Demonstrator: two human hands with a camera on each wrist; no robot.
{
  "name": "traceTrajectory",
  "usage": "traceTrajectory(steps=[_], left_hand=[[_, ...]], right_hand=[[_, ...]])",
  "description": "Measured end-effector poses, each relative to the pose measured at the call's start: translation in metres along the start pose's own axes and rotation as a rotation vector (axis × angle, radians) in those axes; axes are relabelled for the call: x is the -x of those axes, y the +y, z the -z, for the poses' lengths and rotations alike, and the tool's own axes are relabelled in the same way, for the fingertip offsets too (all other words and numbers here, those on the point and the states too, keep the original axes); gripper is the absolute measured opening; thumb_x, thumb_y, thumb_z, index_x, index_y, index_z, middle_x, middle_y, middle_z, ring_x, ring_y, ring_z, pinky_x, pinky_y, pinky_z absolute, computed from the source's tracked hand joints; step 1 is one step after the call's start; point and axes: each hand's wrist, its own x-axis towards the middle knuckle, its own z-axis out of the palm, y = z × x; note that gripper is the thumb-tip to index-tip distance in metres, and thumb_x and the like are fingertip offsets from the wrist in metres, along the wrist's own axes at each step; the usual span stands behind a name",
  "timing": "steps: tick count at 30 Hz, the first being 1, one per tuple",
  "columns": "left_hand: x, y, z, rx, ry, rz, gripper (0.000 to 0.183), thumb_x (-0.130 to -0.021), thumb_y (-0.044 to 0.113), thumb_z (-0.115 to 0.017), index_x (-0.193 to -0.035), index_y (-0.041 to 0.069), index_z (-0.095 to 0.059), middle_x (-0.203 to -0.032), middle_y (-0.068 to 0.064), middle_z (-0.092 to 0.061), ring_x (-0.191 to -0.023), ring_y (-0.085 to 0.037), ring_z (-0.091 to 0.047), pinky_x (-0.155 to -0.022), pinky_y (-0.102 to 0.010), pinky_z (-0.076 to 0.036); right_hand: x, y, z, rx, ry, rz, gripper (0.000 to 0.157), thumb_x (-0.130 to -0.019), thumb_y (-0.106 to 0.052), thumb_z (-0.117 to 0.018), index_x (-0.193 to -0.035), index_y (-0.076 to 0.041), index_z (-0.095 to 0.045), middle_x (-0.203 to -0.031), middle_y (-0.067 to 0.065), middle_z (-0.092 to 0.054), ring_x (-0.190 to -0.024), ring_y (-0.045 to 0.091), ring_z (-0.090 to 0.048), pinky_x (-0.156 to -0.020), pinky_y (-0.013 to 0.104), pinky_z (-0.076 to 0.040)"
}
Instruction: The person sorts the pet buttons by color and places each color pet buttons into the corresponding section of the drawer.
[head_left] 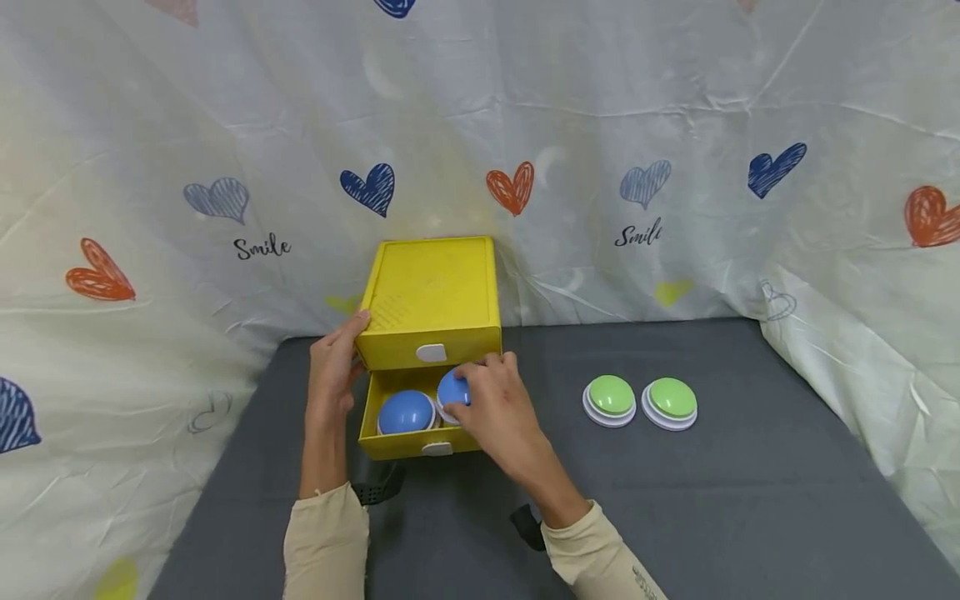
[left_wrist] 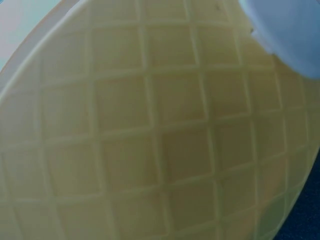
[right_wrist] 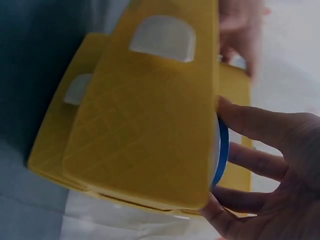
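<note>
A yellow two-drawer box (head_left: pixel 435 283) stands at the back of the table with its lower drawer (head_left: pixel 401 450) pulled out. Inside that drawer lie two blue dome buttons with white bases; the left blue button (head_left: pixel 406 412) rests untouched. My right hand (head_left: pixel 502 408) grips the right blue button (head_left: pixel 452 389) between thumb and fingers, and its blue rim (right_wrist: pixel 223 150) shows behind the drawer front in the right wrist view. At the box's left side, my left hand (head_left: pixel 332 367) holds the box, thumb on the upper front corner. The waffle-patterned yellow drawer front (left_wrist: pixel 150 125) fills the left wrist view.
Two green dome buttons with white bases, the nearer-left green button (head_left: pixel 611 395) and the other green button (head_left: pixel 672 398), sit on the dark grey table (head_left: pixel 750 500) to the right. A white curtain (head_left: pixel 570 100) printed with hearts hangs behind the box.
</note>
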Motion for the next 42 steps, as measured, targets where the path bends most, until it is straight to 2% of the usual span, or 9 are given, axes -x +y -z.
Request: traceTrajectory(steps=[8,13,18,21,25,29,34,37,42], left_hand=[[-0.001,0.000,0.000,-0.006,-0.006,0.007,0.069,-0.099,0.056,-0.065,-0.154,0.015,-0.054,-0.163,-0.003,-0.046,-0.122,-0.004,-0.056,-0.097,-0.020,-0.051],[-0.001,-0.001,0.000,0.005,-0.008,0.011,0.068,-0.100,0.055,-0.064,-0.155,0.016,-0.052,-0.165,-0.002,-0.044,-0.125,-0.006,-0.055,-0.108,-0.027,-0.049],[-0.002,0.000,-0.001,0.016,-0.015,0.006,0.069,-0.101,0.054,-0.063,-0.156,0.015,-0.050,-0.166,-0.004,-0.042,-0.133,-0.011,-0.053,-0.122,-0.040,-0.042],[-0.002,0.000,-0.001,0.016,-0.015,-0.001,0.069,-0.101,0.054,-0.064,-0.155,0.013,-0.051,-0.165,-0.005,-0.043,-0.129,-0.010,-0.054,-0.123,-0.042,-0.042],[-0.003,0.001,-0.001,0.012,-0.009,0.003,0.069,-0.100,0.055,-0.064,-0.154,0.014,-0.053,-0.163,-0.004,-0.044,-0.122,-0.005,-0.056,-0.120,-0.039,-0.044],[-0.002,0.001,-0.001,0.010,-0.001,0.004,0.069,-0.100,0.055,-0.064,-0.154,0.014,-0.053,-0.164,-0.004,-0.044,-0.125,-0.007,-0.056,-0.118,-0.038,-0.045],[-0.001,0.001,-0.003,0.010,-0.003,-0.008,0.071,-0.099,0.057,-0.065,-0.154,0.013,-0.053,-0.164,-0.005,-0.044,-0.126,-0.008,-0.056,-0.115,-0.035,-0.048],[-0.001,0.001,-0.003,0.004,0.004,-0.004,0.071,-0.099,0.056,-0.066,-0.153,0.013,-0.055,-0.163,-0.005,-0.045,-0.121,-0.006,-0.057,-0.104,-0.026,-0.052],[0.000,-0.001,-0.002,-0.002,0.013,-0.013,0.070,-0.099,0.056,-0.066,-0.151,0.010,-0.057,-0.158,-0.006,-0.048,-0.117,-0.005,-0.058,-0.090,-0.018,-0.053]], right_hand=[[-0.007,0.007,-0.016,0.127,-0.118,-0.018,0.035,-0.075,-0.024,-0.097,-0.104,-0.011,-0.082,-0.102,0.011,-0.071,-0.091,0.027,-0.055,-0.074,0.037,-0.051],[-0.009,0.008,-0.016,0.151,-0.136,-0.006,0.036,-0.074,-0.025,-0.097,-0.103,-0.012,-0.079,-0.098,0.009,-0.070,-0.088,0.025,-0.054,-0.074,0.035,-0.047],[-0.007,0.009,-0.015,0.158,-0.134,0.006,0.028,-0.082,-0.024,-0.092,-0.102,-0.010,-0.079,-0.095,0.010,-0.069,-0.085,0.024,-0.052,-0.074,0.033,-0.045],[-0.002,0.010,-0.017,0.139,-0.053,0.034,0.018,-0.088,-0.020,-0.086,-0.100,-0.009,-0.079,-0.095,0.009,-0.067,-0.085,0.024,-0.052,-0.075,0.033,-0.047],[0.019,0.005,-0.023,0.119,0.151,0.099,0.004,-0.093,-0.013,-0.079,-0.092,-0.010,-0.078,-0.091,0.006,-0.062,-0.083,0.021,-0.052,-0.071,0.030,-0.051],[0.048,-0.002,-0.033,0.197,0.321,0.180,0.011,-0.086,-0.013,-0.084,-0.079,-0.014,-0.076,-0.089,0.003,-0.060,-0.081,0.018,-0.055,-0.068,0.029,-0.052],[0.064,-0.005,-0.045,0.281,0.419,0.199,0.018,-0.077,-0.015,-0.092,-0.084,-0.013,-0.076,-0.096,0.006,-0.059,-0.084,0.020,-0.055,-0.071,0.031,-0.054],[0.067,-0.007,-0.050,0.329,0.400,0.186,0.023,-0.076,-0.016,-0.093,-0.089,-0.012,-0.075,-0.087,0.004,-0.057,-0.075,0.018,-0.058,-0.063,0.028,-0.055],[0.067,-0.009,-0.052,0.317,0.221,0.105,0.021,-0.085,-0.020,-0.088,-0.086,-0.010,-0.070,-0.071,0.001,-0.062,-0.061,0.018,-0.066,-0.049,0.031,-0.052]])
